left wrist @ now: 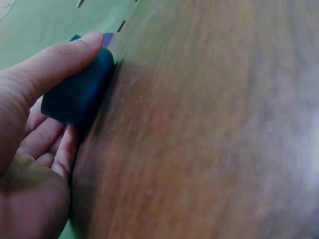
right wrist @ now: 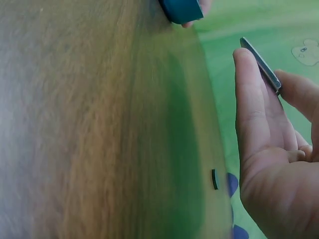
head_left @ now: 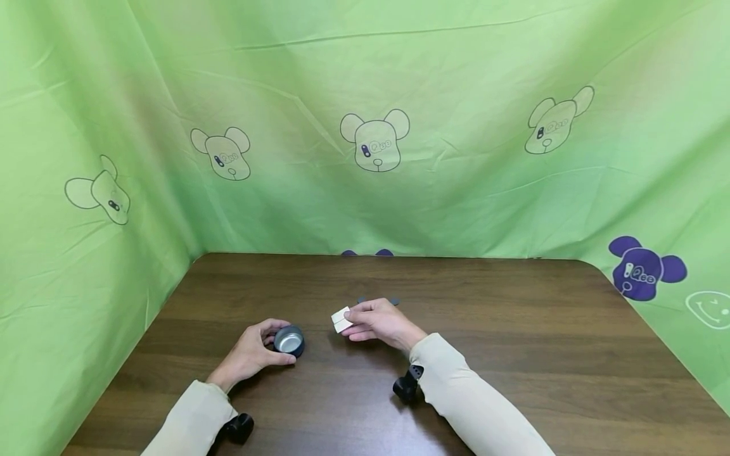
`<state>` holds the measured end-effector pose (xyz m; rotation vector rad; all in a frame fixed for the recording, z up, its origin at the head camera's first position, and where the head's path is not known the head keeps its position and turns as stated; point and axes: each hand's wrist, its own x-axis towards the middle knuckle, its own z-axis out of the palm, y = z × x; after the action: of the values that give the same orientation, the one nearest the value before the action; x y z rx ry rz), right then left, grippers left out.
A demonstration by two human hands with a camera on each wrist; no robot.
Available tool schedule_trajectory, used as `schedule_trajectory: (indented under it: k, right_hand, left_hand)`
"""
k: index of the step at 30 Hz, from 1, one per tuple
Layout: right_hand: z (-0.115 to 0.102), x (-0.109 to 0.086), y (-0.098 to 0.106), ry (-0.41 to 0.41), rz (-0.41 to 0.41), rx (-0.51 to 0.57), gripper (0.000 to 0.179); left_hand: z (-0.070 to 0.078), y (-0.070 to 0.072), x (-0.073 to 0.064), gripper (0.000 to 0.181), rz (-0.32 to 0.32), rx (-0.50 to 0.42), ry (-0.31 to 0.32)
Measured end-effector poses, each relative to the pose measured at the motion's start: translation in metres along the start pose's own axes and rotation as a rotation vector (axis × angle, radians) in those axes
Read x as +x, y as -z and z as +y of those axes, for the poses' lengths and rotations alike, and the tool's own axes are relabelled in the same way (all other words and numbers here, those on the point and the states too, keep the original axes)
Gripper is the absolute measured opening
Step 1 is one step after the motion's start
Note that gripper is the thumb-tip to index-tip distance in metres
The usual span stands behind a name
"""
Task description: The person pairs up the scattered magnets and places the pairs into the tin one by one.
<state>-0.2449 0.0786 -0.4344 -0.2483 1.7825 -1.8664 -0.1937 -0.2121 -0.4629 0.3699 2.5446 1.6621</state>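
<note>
My left hand (head_left: 251, 350) holds a small round cup (head_left: 289, 342), dark blue outside and silvery inside, on the left of the table. Its thumb lies along the near side and its fingers curl round the far side. The left wrist view shows the thumb over the blue wall of the cup (left wrist: 79, 94). To the right, my right hand (head_left: 383, 323) pinches a thin white square piece (head_left: 340, 320) with a line across its face. Edge-on in the right wrist view, this flat piece (right wrist: 261, 66) sits between thumb and fingers, raised above the table.
Two small dark pieces lie just beyond the right hand, one of them the right piece (head_left: 395, 302). The brown wooden table (head_left: 513, 354) ends at a green cloth (head_left: 456, 209) printed with mouse heads, at the back and both sides.
</note>
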Motion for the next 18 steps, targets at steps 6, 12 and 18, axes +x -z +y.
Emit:
schedule_trajectory:
  k: [6,12,18]
  right_hand:
    - [0.0,0.002,-0.005,-0.007,0.032,0.045,0.033]
    - [0.0,0.005,-0.011,-0.012,0.063,0.065,0.034]
    - [0.0,0.006,-0.016,-0.007,0.083,0.047,0.036]
  left_hand:
    - [0.0,0.0,0.001,0.062,-0.008,-0.039,0.004]
    - [0.0,0.0,0.001,0.063,-0.009,-0.039,0.004]
    - [-0.001,-0.001,0.001,0.062,0.008,-0.034,0.013]
